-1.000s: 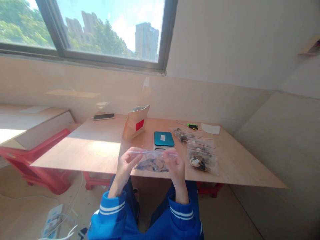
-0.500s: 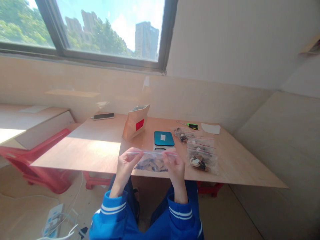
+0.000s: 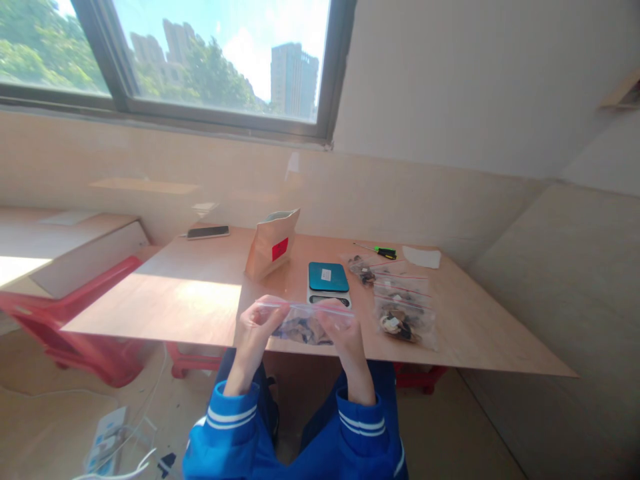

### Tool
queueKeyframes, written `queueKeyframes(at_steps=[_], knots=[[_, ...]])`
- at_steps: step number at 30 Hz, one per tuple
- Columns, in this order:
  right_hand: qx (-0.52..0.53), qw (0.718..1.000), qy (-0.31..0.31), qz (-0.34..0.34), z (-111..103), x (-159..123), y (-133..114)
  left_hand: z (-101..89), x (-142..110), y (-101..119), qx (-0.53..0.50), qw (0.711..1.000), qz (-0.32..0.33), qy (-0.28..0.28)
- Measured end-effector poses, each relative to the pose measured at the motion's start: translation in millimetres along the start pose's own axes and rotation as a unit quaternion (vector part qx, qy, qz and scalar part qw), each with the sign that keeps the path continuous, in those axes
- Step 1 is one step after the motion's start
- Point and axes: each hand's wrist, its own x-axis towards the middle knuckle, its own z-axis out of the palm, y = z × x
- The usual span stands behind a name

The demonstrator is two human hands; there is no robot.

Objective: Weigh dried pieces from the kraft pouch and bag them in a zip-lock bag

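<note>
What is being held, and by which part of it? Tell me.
A clear bag with pieces inside, pinched along its top edge by the left hand and the right hand.

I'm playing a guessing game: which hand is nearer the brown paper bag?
Left. The left hand is in front of the brown paper bag; the right hand is farther away, forward and right of it.
</note>
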Motion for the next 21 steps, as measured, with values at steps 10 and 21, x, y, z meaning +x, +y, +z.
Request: queueKeyframes(at_steps=[10, 21], knots=[[-0.005, 0.999, 0.037, 0.009, 2, 2, 7, 2.2, 2, -2, -0.021, 0.997, -0.075, -0.008], [-0.009, 0.998, 0.054, 0.016, 2, 3, 14, 7.0, 0, -2, -0.019, 0.997, -0.075, 0.026]])
